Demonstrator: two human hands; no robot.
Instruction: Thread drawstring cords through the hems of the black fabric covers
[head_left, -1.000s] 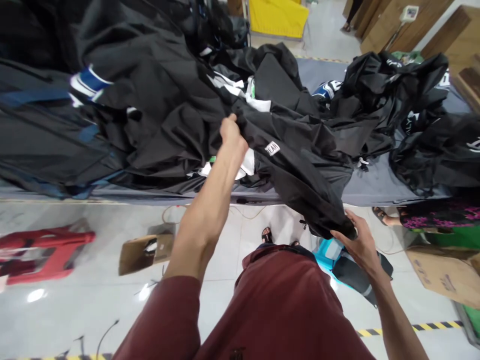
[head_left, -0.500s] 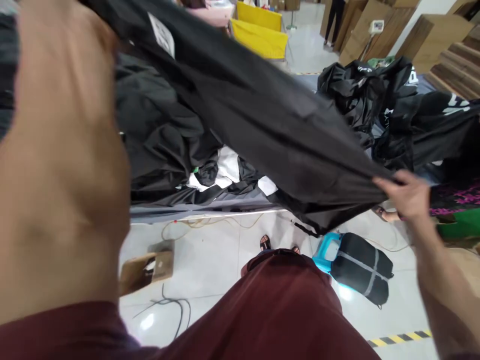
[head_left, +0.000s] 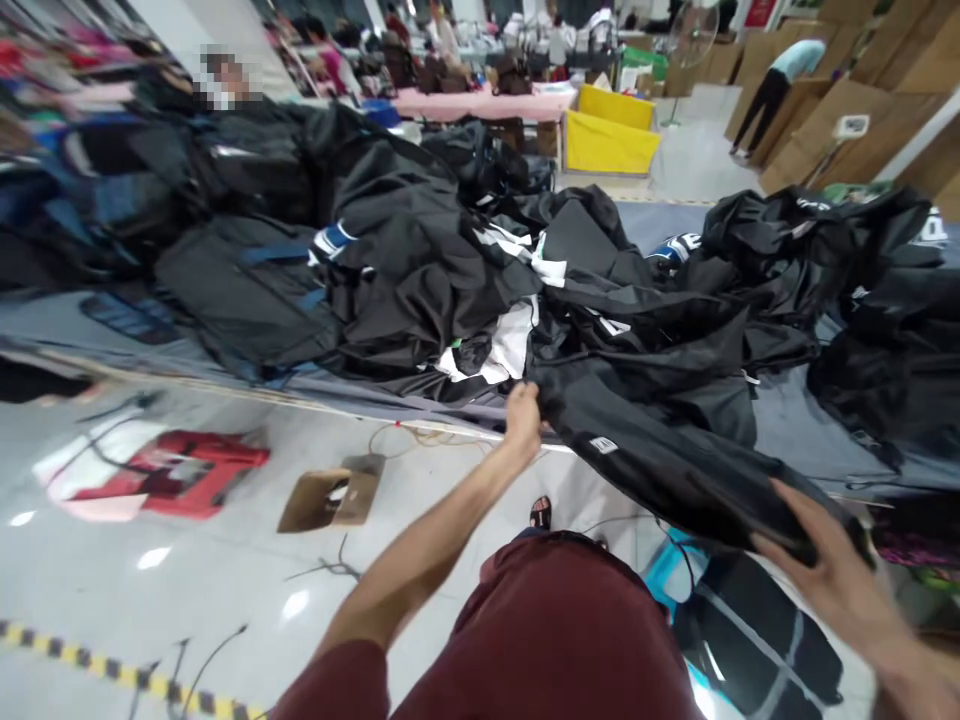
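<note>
A long piece of black fabric [head_left: 660,460] with a small white label stretches between my hands over the table's front edge. At its left end, my left hand [head_left: 523,418] pinches the cloth near a white scrap. My right hand [head_left: 829,560] is at the other end, thumb below and fingers over the folded cloth; part of its grip is hidden. Behind the piece lies a heap of crumpled black fabric [head_left: 420,250] with white tags and lettering, spread along the grey table [head_left: 375,408].
Below right stands a blue stool [head_left: 664,570] beside a black padded piece with grey crossing straps [head_left: 757,630]. An open cardboard box [head_left: 322,500] and a red object [head_left: 187,475] are on the floor at left. Yellow bins [head_left: 611,140] and people are farther back.
The black fabric has come down from a high diagonal stretch to table-edge height. My left hand has dropped from the upper left to the middle; my right hand has moved lower.
</note>
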